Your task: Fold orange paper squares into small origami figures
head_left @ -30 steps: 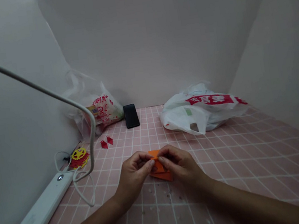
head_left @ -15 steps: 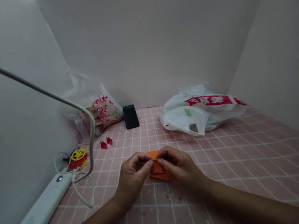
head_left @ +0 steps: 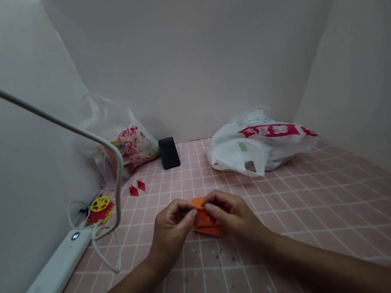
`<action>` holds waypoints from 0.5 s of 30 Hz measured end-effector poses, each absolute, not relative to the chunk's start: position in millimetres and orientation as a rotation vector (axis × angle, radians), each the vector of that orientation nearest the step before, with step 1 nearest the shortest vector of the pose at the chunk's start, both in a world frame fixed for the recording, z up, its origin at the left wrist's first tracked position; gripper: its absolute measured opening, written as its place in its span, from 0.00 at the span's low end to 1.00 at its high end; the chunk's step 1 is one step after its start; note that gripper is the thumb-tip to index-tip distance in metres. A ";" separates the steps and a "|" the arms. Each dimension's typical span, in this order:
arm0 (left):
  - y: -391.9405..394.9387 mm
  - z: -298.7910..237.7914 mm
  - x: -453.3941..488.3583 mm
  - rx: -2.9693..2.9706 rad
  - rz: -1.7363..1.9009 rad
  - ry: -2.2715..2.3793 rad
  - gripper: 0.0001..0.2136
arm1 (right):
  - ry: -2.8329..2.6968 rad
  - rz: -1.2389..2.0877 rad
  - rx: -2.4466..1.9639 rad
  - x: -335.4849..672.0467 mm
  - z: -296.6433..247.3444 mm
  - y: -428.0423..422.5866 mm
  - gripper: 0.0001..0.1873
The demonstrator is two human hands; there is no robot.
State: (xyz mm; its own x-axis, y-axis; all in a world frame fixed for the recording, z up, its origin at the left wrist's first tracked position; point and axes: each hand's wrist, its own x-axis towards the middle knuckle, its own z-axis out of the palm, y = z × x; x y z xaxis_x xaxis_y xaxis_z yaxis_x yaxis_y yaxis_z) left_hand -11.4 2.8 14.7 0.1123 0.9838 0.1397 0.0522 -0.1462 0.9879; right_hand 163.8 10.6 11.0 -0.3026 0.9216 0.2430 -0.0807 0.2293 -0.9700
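An orange piece of folded paper (head_left: 203, 219) is held up between my two hands, near the middle of the table. My left hand (head_left: 174, 230) pinches its left side between thumb and index finger. On the other side my right hand (head_left: 230, 217) grips it the same way, with the thumb tip close to the left one. Under and behind the fingers more orange paper shows, with a lower flap (head_left: 211, 231) angled to the right. Fingers hide part of the folds. Two small red folded paper pieces (head_left: 137, 188) stand further back on the left.
A white power strip (head_left: 49, 276) with a looping cable (head_left: 119, 167) lies at left, beside yellow and red cut-out pieces (head_left: 100, 207). Toward the back are a clear plastic bag (head_left: 133, 146), a black phone (head_left: 169, 153) and a white plastic bag (head_left: 237, 155). White walls enclose the pink tiled-pattern table (head_left: 300, 209).
The view has shifted slightly, so everything appears a little further left. Both hands keep their pinch on the orange paper, the fingers moving only slightly.
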 end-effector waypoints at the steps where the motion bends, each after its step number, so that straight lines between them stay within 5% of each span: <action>1: 2.7 14.5 -11.7 1.414 1.203 1.103 0.07 | -1.512 1.269 -0.826 163.6 10.8 10.6 0.07; 15: 3.5 18.9 -10.7 1.258 1.195 1.076 0.08 | -1.544 1.218 -0.864 164.9 6.2 13.3 0.05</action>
